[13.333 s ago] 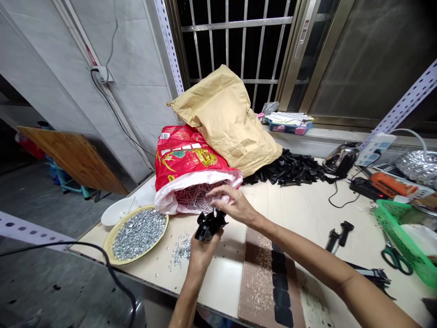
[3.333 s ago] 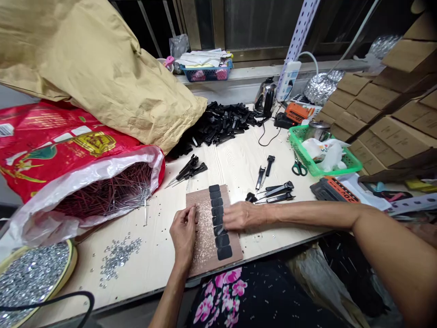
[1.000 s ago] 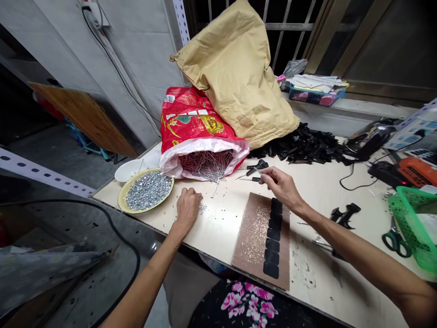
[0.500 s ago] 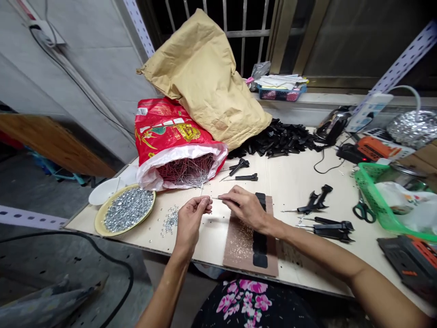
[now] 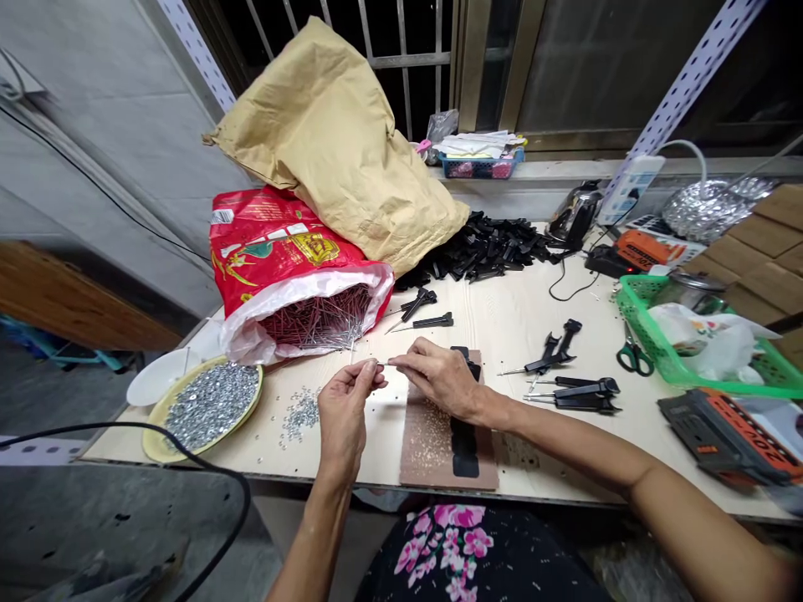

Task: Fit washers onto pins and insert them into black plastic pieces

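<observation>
Pinching a thin rod (image 5: 387, 364), the right hand (image 5: 439, 376) hides part of the board (image 5: 414, 470) at its 5 o'clock. The left hand (image 5: 345, 401) presses thumb and finger together at the rod's left end; anything between them is too small to tell. Around the rod: red bag (image 5: 276, 242) at 10, black heap (image 5: 495, 247) at 1, scissors (image 5: 633, 351) at 3, loose rings (image 5: 301, 414) at 8, with the bowl (image 5: 253, 405) beyond, its rim crossed by a cable (image 5: 243, 492).

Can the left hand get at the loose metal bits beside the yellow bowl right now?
Most likely yes: the loose metal bits lie on the table close beside the left hand, with nothing visible between them. Its fingertips, though, seem busy at the thin rod in the right hand.
</observation>
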A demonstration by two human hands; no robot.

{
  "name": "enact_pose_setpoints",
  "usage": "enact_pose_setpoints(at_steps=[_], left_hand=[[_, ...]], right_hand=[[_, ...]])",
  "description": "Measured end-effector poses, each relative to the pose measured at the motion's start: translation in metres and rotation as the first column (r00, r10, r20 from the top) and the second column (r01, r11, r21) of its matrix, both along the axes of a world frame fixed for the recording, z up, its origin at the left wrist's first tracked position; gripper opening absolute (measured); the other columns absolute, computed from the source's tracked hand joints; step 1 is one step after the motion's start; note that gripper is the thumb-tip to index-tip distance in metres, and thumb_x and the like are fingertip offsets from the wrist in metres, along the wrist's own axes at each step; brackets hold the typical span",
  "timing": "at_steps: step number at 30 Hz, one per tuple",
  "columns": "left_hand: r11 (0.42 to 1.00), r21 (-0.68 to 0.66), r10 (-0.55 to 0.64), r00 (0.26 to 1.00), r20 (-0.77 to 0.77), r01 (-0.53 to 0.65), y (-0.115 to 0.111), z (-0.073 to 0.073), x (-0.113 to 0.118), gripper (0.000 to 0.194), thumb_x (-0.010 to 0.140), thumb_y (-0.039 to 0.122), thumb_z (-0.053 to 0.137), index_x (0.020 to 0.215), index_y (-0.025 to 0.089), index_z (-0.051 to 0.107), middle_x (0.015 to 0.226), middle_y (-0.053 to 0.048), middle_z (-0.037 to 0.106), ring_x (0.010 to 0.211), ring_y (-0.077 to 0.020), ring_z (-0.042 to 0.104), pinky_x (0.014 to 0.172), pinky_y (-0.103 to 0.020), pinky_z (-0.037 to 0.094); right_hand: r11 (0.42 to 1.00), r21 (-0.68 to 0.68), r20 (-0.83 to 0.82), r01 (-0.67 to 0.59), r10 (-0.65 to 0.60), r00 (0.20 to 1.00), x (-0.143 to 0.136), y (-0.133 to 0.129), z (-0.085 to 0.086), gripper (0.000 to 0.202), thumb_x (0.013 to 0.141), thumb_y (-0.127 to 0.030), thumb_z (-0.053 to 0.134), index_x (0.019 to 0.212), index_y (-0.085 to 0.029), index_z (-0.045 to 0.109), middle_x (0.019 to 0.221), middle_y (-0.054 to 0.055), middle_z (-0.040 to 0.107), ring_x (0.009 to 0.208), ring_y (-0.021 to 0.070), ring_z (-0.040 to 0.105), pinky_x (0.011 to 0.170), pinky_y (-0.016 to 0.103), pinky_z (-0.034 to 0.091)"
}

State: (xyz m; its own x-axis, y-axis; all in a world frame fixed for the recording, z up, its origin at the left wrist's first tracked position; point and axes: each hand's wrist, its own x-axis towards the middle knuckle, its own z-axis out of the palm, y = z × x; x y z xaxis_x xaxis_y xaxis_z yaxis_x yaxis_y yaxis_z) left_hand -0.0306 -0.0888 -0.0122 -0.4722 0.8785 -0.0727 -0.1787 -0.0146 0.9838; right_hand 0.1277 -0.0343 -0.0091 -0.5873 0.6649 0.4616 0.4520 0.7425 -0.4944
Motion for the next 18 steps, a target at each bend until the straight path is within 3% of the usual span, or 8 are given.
enact_pose_setpoints(at_steps=[7,12,18], left_hand=[[0.995,-0.048,-0.082,0.993,0.086,0.086,0.006,0.001,0.000,0.036,0.059,0.033,0.079,0.086,0.012,0.066,0.076,-0.003,0.067,0.063,-0.0105,0.060,0.070,-0.030,0.051],[0.983,-0.099,-0.152,0.988,0.005,0.152,0.008,-0.001,0.002,0.040,0.062,0.037,0.077,0.090,0.011,0.069,0.077,-0.005,0.068,0.062,-0.0114,0.060,0.069,-0.030,0.052],[0.987,-0.081,-0.148,0.986,-0.082,0.142,0.008,-0.009,0.008,0.033,0.069,0.034,0.073,0.092,0.011,0.069,0.073,-0.002,0.067,0.062,-0.0112,0.061,0.066,-0.026,0.050]], right_hand=[[0.995,0.063,0.053,0.075,-0.078,0.996,0.005,-0.003,0.001,0.023,0.095,-0.029,0.045,0.103,-0.022,0.065,0.087,0.003,0.060,0.072,0.0105,0.056,0.061,0.020,0.041],[0.990,0.068,0.097,0.123,-0.129,0.987,0.010,-0.004,-0.004,0.020,0.095,-0.028,0.045,0.099,-0.018,0.063,0.089,0.003,0.062,0.077,0.0119,0.058,0.067,0.021,0.042],[0.975,0.173,0.123,0.141,-0.163,0.979,0.014,-0.005,-0.014,0.021,0.095,-0.028,0.044,0.093,-0.018,0.062,0.089,0.004,0.063,0.082,0.0135,0.058,0.069,0.022,0.041]])
